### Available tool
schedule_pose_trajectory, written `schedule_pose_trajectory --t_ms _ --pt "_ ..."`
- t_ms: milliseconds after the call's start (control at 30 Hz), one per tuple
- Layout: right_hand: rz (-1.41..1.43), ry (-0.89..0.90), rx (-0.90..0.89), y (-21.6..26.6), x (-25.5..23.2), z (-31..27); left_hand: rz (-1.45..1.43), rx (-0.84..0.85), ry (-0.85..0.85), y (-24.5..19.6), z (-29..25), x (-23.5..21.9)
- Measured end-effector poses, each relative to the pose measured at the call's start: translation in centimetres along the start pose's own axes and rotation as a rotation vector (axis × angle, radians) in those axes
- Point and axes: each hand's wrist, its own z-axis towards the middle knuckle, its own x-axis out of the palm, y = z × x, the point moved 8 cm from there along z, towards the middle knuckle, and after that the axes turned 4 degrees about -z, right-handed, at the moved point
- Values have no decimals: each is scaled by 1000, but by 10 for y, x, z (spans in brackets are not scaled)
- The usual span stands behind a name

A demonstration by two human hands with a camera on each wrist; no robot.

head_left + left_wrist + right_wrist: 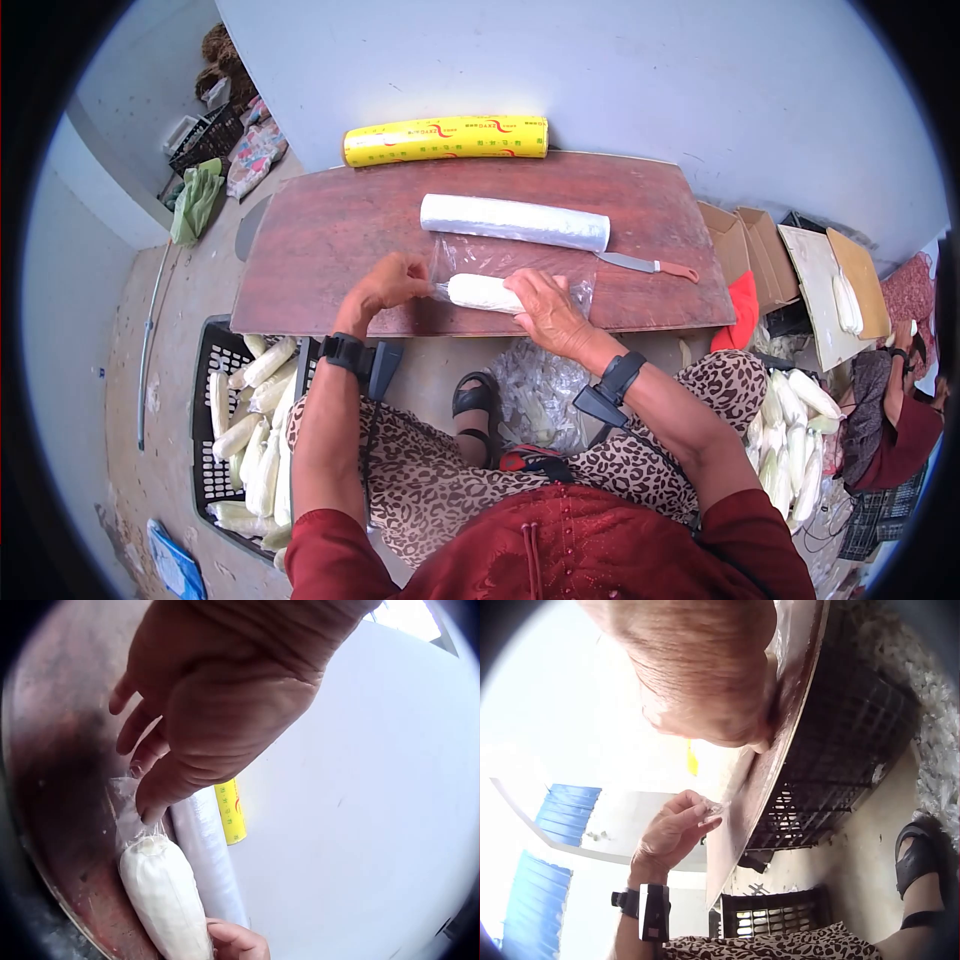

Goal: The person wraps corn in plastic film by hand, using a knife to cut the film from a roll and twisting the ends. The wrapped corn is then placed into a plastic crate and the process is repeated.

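Note:
A white corn ear (482, 292) (163, 896) lies near the table's front edge on clear film (575, 268). My left hand (392, 282) (217, 697) pinches the gathered film (126, 817) at the ear's left end between thumb and fingers; in the right wrist view the left hand (671, 832) also holds a bit of film. The right hand (548, 308) grips the ear's other end, fingers over its top. Just behind the ear lies the film roll (515, 222) (210, 855).
A knife (650, 266) lies right of the roll, and a yellow roll (445, 141) at the table's back edge. Crates of corn (208, 400) stand at lower left, with more corn (795, 430) at right. Another person (900, 420) sits at far right.

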Motion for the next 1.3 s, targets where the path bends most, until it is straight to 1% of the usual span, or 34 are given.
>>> schedule_pose_trajectory --t_ms 100,200,300,400,500,600,700,800,900,1000,1100,1200,1300 --pt "-5 13 17 -3 3 0 -150 81 -20 1 0 -1" --pt "16 36 33 -7 5 2 -285 201 34 -11 -6 2" --pt "17 17 22 -7 2 2 -167 193 34 -16 -10 0" --pt "16 42 24 -8 3 1 90 106 -18 -17 -15 -4" --pt "18 59 30 -8 3 0 183 141 -67 -13 -13 -5" --pt "2 65 34 -8 4 0 175 212 -146 -12 -14 -9" --pt "-10 61 38 -10 7 0 106 85 -88 3 -13 -11" --pt "-25 74 32 -9 6 0 136 106 -80 8 -12 -14" --pt "-27 77 27 -11 7 0 47 31 2 13 -12 -11" --pt "-4 80 40 -13 8 -1 -87 22 -12 8 -16 -16" --pt "16 62 46 -14 8 -2 -220 -73 10 15 -16 -14" --pt "68 95 59 -16 10 -2 -243 -141 -122 24 -11 -17" --pt "71 94 61 -15 10 -4 -154 -135 -264 34 -1 -20"
